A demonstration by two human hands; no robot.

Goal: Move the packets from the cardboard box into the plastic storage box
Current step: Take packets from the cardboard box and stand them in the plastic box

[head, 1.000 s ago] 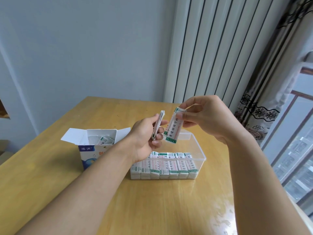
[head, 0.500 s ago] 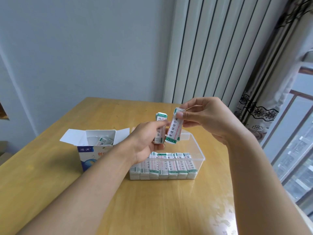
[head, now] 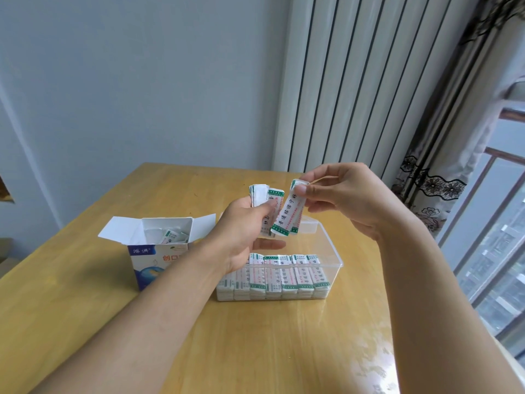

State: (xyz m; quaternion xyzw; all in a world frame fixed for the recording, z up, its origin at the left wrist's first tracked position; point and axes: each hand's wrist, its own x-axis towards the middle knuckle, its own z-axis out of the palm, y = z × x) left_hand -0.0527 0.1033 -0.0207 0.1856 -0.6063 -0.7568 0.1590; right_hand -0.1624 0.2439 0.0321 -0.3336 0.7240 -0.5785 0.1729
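My left hand (head: 244, 237) holds a small fanned stack of white-and-green packets (head: 262, 194) above the clear plastic storage box (head: 332, 251). My right hand (head: 341, 191) pinches the top end of another packet or two (head: 288, 214), which hang down right beside the left hand's stack. Inside the plastic box a row of packet stacks (head: 284, 275) lines the near wall. The open blue-and-white cardboard box (head: 159, 251) stands to the left of the plastic box, with a few packets (head: 172, 236) lying inside.
Everything sits on a wooden table (head: 85, 294). A white ribbed panel (head: 355, 81) and a patterned curtain (head: 443, 155) are behind on the right, with a window (head: 500, 237) at the far right.
My left hand has turned its packets from edge-on to face-on and fanned them out. My right hand's packet stays close beside them, a little lower.
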